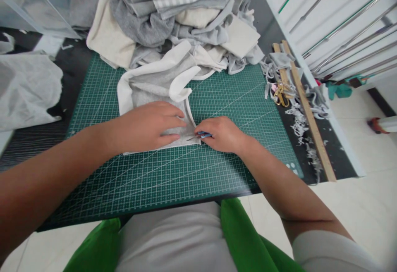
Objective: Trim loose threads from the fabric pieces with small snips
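Note:
A grey fabric piece with white bands along its edges point(125, 94) lies on the green cutting mat point(173, 177) in front of me. My left hand point(151, 125) rests flat on this piece, its fingers apart and pointing right. At the piece's lower right corner, my right hand point(225, 135) is closed around small blue-handled thread snips point(204, 134). The snips' thin blades point left, over the fabric's near edge. Whether they touch the cloth, I cannot tell. My right fingers hide part of the handles and the corner.
A heap of grey, cream and striped fabric point(182, 20) covers the mat's far side. Pale cloth point(27, 86) lies at left. Right of the mat are wooden strips point(310, 127), gold-handled scissors point(281, 96) and thread scraps point(299, 125). Metal rods point(347, 36) stand beyond the table edge.

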The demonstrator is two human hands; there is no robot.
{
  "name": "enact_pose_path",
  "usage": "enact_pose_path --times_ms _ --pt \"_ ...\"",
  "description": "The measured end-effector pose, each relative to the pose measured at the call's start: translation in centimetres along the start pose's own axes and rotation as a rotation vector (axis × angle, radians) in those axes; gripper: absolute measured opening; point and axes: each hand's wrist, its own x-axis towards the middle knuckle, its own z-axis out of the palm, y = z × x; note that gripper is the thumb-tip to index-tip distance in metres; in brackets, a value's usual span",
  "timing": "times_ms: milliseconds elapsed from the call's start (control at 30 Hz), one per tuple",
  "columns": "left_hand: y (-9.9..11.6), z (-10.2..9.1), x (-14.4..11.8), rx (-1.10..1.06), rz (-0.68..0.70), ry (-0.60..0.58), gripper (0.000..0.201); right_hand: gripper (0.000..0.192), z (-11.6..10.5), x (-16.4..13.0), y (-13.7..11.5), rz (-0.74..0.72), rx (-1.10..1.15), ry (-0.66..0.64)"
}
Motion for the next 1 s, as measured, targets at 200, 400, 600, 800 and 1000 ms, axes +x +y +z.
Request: enact_pose_path --times_ms 200,400,600,800,1000 --pt "1.2 2.3 1.6 -0.189 0.192 0.031 0.025 0.011 -0.3 -0.1 0.1 -0.018 -0.007 -0.005" --pt "0.2 3.4 0.5 -0.111 0.196 0.001 0.041 0.017 -1.6 -0.8 0.0 0.023 0.053 -0.062" --pt "0.9 3.5 0.6 -0.011 0.207 -0.043 0.052 0.037 -3.2 -1.6 0.8 0.082 0.07 -0.11" --pt "0.9 3.6 0.5 0.013 0.202 -0.039 0.057 0.019 -4.0 -1.9 1.1 0.097 0.007 -0.096" --pt "0.9 3.7 0.5 0.018 0.197 -0.051 0.056 0.013 -3.8 -1.9 0.2 0.095 -0.018 -0.137"
